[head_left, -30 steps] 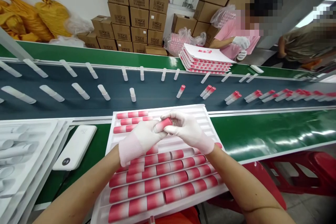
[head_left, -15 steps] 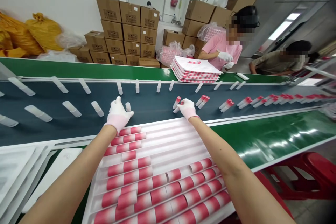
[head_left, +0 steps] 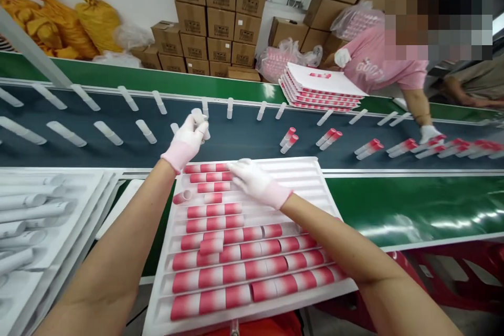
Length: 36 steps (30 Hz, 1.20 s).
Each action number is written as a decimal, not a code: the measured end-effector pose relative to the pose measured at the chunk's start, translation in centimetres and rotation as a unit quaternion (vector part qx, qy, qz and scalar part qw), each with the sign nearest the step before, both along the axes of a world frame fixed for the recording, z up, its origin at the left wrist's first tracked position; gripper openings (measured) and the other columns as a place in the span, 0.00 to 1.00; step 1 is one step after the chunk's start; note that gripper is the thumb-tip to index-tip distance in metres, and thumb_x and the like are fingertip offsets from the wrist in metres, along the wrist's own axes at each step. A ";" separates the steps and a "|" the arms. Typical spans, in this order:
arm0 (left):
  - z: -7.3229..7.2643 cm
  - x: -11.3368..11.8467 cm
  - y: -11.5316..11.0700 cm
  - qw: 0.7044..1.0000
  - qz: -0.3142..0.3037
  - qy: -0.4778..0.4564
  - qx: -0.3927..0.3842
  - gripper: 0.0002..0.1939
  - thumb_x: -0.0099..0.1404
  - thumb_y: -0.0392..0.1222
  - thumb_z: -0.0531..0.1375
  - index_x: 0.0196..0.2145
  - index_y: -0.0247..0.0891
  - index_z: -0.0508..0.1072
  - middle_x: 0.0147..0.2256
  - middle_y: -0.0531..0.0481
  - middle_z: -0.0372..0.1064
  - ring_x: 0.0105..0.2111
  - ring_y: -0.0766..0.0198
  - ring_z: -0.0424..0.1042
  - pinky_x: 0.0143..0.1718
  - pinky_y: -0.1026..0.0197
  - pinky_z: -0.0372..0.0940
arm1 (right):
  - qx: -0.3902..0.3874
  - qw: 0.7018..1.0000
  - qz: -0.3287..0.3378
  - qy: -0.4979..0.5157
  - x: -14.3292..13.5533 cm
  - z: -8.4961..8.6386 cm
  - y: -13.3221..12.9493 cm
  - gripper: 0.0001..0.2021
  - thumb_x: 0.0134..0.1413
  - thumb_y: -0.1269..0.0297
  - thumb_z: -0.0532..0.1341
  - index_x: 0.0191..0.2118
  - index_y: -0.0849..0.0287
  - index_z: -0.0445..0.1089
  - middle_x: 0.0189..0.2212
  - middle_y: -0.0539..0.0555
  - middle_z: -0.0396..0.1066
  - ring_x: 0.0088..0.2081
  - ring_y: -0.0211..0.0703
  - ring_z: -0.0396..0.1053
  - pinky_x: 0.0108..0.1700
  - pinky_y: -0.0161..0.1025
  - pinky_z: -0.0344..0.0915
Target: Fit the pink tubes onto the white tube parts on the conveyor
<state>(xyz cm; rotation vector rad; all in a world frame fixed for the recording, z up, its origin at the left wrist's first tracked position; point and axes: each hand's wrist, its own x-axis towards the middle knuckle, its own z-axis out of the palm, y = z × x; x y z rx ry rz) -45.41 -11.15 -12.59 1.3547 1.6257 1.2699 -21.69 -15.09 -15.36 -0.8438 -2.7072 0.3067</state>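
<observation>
My left hand (head_left: 189,139), in a white glove with a pink cuff, is closed around a white tube (head_left: 202,123) above the dark conveyor belt (head_left: 236,139). My right hand (head_left: 258,181), gloved the same way, lies over the white ribbed tray (head_left: 307,168) with its fingers stretched out. Its fingertips touch the ends of the upper rows of red-and-white sleeves (head_left: 214,177). The lower grooves hold longer rows of these sleeves, and one loose sleeve (head_left: 211,245) rests on top of them. Another sleeve (head_left: 181,197) sits askew at the tray's left edge.
White tubes (head_left: 106,133) stand in two lines on the belt; red-topped tubes (head_left: 289,140) stand farther right. Stacked white trays (head_left: 79,220) lie at left. Across the belt are filled trays (head_left: 321,86) and a co-worker whose gloved hand (head_left: 430,134) reaches to the tubes.
My left hand has closed on a white tube. My right hand has left the red-topped tube on the belt and come back over the tray. A co-worker has reached onto the belt; the view has shifted.
</observation>
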 end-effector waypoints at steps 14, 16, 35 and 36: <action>1.2 0.3 -9.5 0.984 -0.056 -0.168 0.034 0.25 0.72 0.54 0.56 0.62 0.43 0.63 0.45 0.47 0.69 0.49 0.59 0.72 0.55 0.51 0.69 | -0.099 0.995 0.032 -0.005 -1.8 0.6 0.5 0.08 0.59 0.79 0.56 0.39 0.61 0.69 0.38 0.57 0.71 0.38 0.45 0.62 0.44 0.41 0.61; 1.8 0.8 -11.0 0.992 -0.050 -0.119 -0.006 0.24 0.71 0.52 0.57 0.60 0.41 0.64 0.43 0.48 0.69 0.43 0.61 0.73 0.50 0.54 0.71 | -0.098 0.994 0.052 0.019 -1.6 0.6 0.4 0.11 0.60 0.79 0.55 0.42 0.61 0.70 0.38 0.56 0.71 0.37 0.45 0.61 0.45 0.43 0.61; 3.0 5.8 -14.2 0.970 -0.207 0.005 -0.127 0.33 0.71 0.60 0.54 0.68 0.48 0.62 0.31 0.50 0.71 0.34 0.56 0.70 0.38 0.57 0.65 | -0.466 0.709 -0.072 0.524 -0.4 6.0 -2.9 0.24 0.55 0.58 0.70 0.57 0.54 0.71 0.44 0.55 0.75 0.39 0.42 0.71 0.44 0.43 0.71; 3.1 5.8 -14.2 0.968 -0.216 0.002 -0.125 0.32 0.70 0.61 0.54 0.68 0.49 0.63 0.34 0.49 0.72 0.33 0.56 0.69 0.38 0.58 0.64 | -0.468 0.719 -0.076 0.508 -0.2 6.3 -3.0 0.24 0.55 0.57 0.70 0.57 0.54 0.72 0.44 0.55 0.75 0.39 0.42 0.71 0.44 0.43 0.72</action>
